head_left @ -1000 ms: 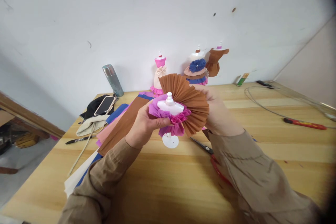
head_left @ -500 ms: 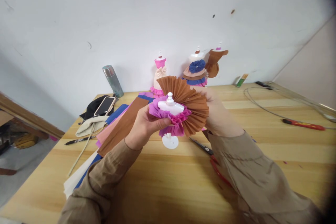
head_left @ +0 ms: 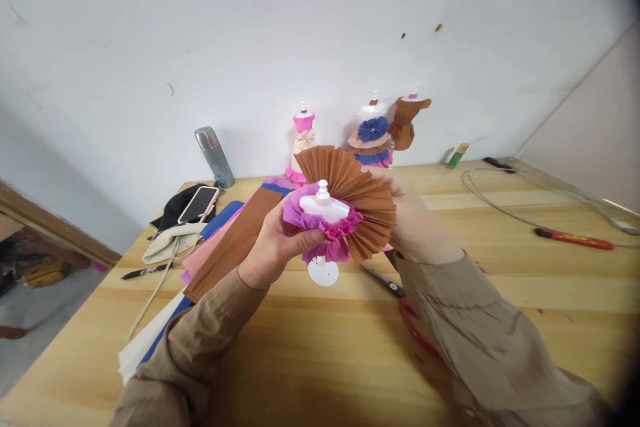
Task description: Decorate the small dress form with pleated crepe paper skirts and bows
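So, a small white dress form point(head_left: 324, 211) is held up over the middle of the wooden table point(head_left: 300, 353), neck knob up, round foot pointing down. It's gripped around the body by the left hand point(head_left: 273, 243), with the thumb pressed across the front at a frilly magenta ruffle point(head_left: 343, 229). Purple paper point(head_left: 299, 215) is wrapped around the chest too. A big brown pleated fan point(head_left: 373, 203) is spread behind and to the right of it. The right hand point(head_left: 406, 208) is placed at the back of that fan, but its fingers are hidden and kinda blurry, so whether anything's pinched there can't really be told.

Red-handled scissors point(head_left: 391, 287) are left lying beside the right sleeve point(head_left: 475, 320). Over on the left, a brown strip point(head_left: 233, 243) is stacked on other colored sheets point(head_left: 157, 340), near a phone point(head_left: 199, 205).
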`<action>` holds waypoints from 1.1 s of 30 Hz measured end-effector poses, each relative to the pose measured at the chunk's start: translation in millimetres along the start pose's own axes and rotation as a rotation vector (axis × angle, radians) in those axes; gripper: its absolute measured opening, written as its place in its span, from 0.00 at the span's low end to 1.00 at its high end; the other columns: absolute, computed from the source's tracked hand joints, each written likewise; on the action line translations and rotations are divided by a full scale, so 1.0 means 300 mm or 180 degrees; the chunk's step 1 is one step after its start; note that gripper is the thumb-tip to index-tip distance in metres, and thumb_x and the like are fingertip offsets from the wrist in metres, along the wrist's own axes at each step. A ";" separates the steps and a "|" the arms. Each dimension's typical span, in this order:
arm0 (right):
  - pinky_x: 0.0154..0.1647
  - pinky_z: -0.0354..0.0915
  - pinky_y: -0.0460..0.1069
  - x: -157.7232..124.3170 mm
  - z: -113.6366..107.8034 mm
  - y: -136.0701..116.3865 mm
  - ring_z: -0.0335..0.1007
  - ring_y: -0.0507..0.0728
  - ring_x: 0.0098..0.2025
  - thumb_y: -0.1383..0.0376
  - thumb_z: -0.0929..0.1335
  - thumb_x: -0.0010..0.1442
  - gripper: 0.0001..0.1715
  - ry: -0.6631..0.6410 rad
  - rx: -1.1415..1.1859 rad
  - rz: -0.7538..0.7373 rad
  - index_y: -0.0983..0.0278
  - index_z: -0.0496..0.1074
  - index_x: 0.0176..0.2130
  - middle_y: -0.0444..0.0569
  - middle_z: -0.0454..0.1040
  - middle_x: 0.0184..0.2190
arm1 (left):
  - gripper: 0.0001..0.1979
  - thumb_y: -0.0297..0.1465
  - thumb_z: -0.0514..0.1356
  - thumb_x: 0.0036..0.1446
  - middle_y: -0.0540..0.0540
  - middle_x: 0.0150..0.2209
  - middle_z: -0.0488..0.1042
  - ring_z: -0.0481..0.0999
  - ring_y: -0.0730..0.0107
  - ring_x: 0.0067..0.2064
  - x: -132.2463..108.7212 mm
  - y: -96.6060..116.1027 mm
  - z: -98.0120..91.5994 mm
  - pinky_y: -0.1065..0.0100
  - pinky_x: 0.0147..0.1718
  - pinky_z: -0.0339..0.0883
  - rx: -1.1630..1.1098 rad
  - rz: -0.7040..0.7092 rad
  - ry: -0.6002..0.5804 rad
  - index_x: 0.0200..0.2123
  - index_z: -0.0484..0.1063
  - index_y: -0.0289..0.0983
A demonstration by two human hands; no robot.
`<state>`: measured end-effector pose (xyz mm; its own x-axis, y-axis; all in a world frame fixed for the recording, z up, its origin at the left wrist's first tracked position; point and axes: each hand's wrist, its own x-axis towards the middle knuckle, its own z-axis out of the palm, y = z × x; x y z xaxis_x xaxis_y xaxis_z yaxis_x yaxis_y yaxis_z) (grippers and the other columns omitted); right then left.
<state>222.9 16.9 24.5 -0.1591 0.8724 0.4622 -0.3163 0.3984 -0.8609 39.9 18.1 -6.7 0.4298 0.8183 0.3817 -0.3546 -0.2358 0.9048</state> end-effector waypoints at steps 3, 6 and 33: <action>0.41 0.73 0.53 0.001 -0.003 0.004 0.77 0.59 0.38 0.67 0.77 0.44 0.07 0.0058 0.0006 0.0017 0.60 0.81 0.29 0.45 0.81 0.30 | 0.26 0.31 0.71 0.48 0.44 0.51 0.78 0.76 0.56 0.53 0.003 -0.004 -0.010 0.61 0.52 0.69 -0.0016 0.0046 -0.0108 0.52 0.72 0.39; 0.37 0.73 0.51 0.002 -0.006 0.006 0.77 0.58 0.36 0.69 0.76 0.44 0.09 0.0014 0.0057 0.0011 0.60 0.82 0.31 0.43 0.81 0.30 | 0.27 0.31 0.70 0.49 0.45 0.52 0.77 0.74 0.56 0.55 0.006 -0.006 -0.017 0.60 0.54 0.67 -0.0091 0.0070 -0.0271 0.53 0.71 0.42; 0.40 0.72 0.51 0.008 -0.012 0.008 0.76 0.56 0.32 0.70 0.75 0.47 0.06 0.0066 -0.0034 -0.0055 0.61 0.81 0.30 0.43 0.81 0.28 | 0.19 0.32 0.73 0.45 0.43 0.40 0.81 0.80 0.61 0.42 0.013 0.003 0.016 0.62 0.44 0.74 -0.0174 -0.0251 0.0186 0.42 0.78 0.35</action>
<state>225.0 21.0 22.8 -0.1342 0.8710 0.4725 -0.3089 0.4163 -0.8551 45.2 18.6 -3.5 0.4094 0.8628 0.2967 -0.3672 -0.1419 0.9193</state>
